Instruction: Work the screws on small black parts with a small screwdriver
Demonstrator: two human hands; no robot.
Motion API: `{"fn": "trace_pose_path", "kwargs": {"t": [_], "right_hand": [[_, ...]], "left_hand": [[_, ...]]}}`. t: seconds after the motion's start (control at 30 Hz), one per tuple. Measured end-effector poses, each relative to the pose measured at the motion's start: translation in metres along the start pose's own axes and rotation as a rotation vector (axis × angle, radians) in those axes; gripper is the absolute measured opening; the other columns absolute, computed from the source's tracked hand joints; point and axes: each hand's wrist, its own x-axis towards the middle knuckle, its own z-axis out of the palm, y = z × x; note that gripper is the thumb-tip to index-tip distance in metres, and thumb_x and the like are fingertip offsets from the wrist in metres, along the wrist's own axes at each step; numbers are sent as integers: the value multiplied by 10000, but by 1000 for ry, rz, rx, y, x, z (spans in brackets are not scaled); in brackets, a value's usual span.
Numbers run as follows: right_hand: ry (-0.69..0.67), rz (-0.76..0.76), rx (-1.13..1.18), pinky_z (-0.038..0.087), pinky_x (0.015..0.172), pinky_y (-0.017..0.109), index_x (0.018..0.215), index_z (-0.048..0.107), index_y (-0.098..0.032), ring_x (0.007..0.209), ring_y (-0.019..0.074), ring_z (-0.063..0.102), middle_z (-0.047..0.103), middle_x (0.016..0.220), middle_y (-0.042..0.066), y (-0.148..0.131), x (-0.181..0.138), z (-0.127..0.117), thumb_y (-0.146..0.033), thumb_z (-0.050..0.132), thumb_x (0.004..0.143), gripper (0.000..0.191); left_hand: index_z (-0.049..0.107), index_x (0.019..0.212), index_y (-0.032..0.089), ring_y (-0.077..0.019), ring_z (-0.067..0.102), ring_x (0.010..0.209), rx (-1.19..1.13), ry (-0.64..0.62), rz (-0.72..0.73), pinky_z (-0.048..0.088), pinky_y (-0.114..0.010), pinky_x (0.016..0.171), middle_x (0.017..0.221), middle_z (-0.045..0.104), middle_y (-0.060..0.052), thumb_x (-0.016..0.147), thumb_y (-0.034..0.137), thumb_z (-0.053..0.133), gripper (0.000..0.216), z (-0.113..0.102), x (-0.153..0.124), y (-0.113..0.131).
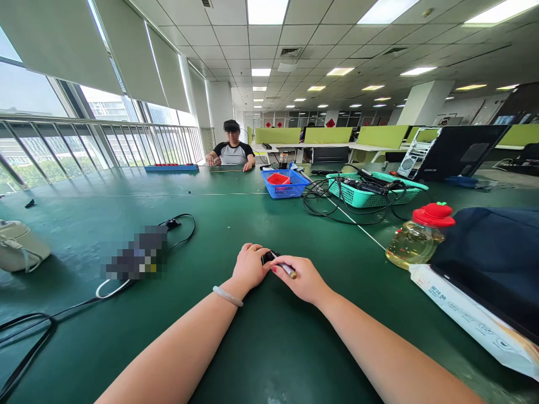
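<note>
Both my hands rest together on the green table [269,348] in front of me. My left hand [249,267], with a pale bangle on its wrist, is curled shut around a small black object [269,257]. My right hand [301,278] is closed in a pinch on a thin pen-like tool with a brass tip [287,270], its tip lying against the black object. Most of the black object is hidden by my fingers.
A bottle with a red lid [416,238] and a dark bag on a white packet [488,280] lie at right. A blue basket [284,185], a teal basket with cables [370,191] and a seated person [231,151] are farther back. Black cables [50,320] run at left.
</note>
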Motion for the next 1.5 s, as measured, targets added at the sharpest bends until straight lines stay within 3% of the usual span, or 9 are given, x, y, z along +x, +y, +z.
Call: {"fn": "trace_pose_path", "kwargs": {"t": [0.17,0.33,0.57,0.9,1.2,1.5], "right_hand": [[143,39,93,569,750,320,962,767,-234,867,223,733,788,967,66,7,1,-1,-436,516,967,322],[214,-32,13,555,768,325,943,760,-250,845,211,712,768,913,59,5,0,-1,-350,530,957,252],[113,-58,-169,479,635,262,847,704,-235,680,158,622,668,779,21,-1,-2,-2,-284,545,932,187],[168,-167,-255,408,603,252,685,611,-219,598,139,574,631,651,17,-4,-7,-6,-251,446,976,337],[79,-289,-301,309,532,258,592,467,-207,513,111,431,532,563,-10,-4,-4,-3,-208,433,928,338],[150,-365,-361,272,524,252,586,429,-203,495,101,361,463,532,-28,-6,-5,-4,-184,450,916,331]], "left_hand": [[706,1186,257,-269,516,1280,8,-12,25,294,-442,1195,1296,684,-69,911,438,567,358,-1,1,0],[700,1183,234,-272,530,1281,8,-1,38,287,-438,1198,1300,684,-81,912,407,577,344,0,0,1],[707,1153,196,-265,552,1263,11,17,75,271,-432,1211,1289,684,-112,899,371,590,330,4,1,-1],[707,1170,219,-270,511,1294,9,-9,13,305,-439,1191,1287,684,-80,899,397,575,350,4,2,1],[679,1223,236,-284,468,1333,14,-47,-20,307,-448,1192,1338,656,-76,901,354,581,357,3,3,0],[675,1252,242,-330,391,1377,27,-65,-48,351,-461,1161,1364,635,-61,891,360,615,384,0,2,0]]}}
